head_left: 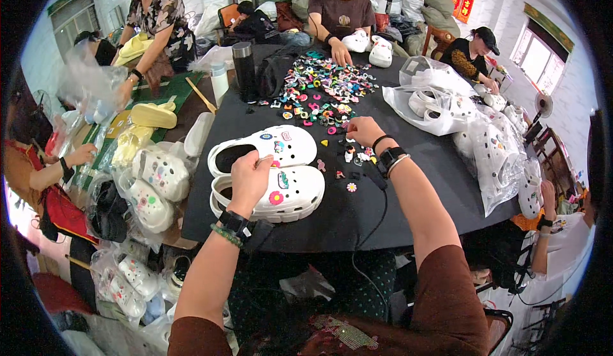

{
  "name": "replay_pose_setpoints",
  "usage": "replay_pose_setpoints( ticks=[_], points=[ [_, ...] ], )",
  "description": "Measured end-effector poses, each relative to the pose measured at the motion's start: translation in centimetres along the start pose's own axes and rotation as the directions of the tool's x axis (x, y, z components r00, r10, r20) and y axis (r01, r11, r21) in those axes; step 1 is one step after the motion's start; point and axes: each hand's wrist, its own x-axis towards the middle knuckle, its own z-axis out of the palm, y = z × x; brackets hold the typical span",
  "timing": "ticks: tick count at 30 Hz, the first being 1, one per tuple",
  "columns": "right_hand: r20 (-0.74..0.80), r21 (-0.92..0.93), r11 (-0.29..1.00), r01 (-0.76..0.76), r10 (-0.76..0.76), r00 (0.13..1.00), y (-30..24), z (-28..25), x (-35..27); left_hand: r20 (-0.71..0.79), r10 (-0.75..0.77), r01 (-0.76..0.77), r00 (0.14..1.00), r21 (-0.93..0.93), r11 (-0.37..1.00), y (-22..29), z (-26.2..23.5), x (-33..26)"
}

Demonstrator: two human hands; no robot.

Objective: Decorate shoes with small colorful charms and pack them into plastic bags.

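Two white clogs lie side by side in front of me, toes to the right. Blue, pink and green shoe charms dot the far clog [299,144]; the near clog [300,190] bears a pink flower charm [276,197] and a green one. My left hand [249,176] is closed at the opening of the near clog, its fingertips partly hidden. My right hand [366,131] is reached out over the loose charms at the near edge of the charm pile [325,84], fingers pinched together; what they hold, if anything, is hidden. A daisy charm [351,187] lies closer to me.
Bagged white clogs [440,110] line the table's right side. A dark thermos [244,72] and a white bottle [219,83] stand at the far left. More bagged clogs [156,177] sit left. A black cable [383,219] crosses the dark table [408,183]. Co-workers surround it, one with a hand [341,54] at the pile.
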Motion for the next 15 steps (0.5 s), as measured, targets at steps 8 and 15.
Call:
replay_pose_setpoints(
  ticks=[8, 15],
  points=[
    [-0.047, -0.147, 0.988, 0.046, -0.053, 0.997, 0.2, 4.6, 1.0, 0.012, -0.006, 0.007, 1.0, -0.052, 0.999, 0.0, 0.1, -0.1],
    [-0.112, 0.091, 0.996, 0.004, 0.006, 0.994, -3.4, 1.6, -2.0, -0.003, -0.024, 0.024, 1.0, -0.074, 0.997, -0.3, 0.3, -0.4]
  ],
)
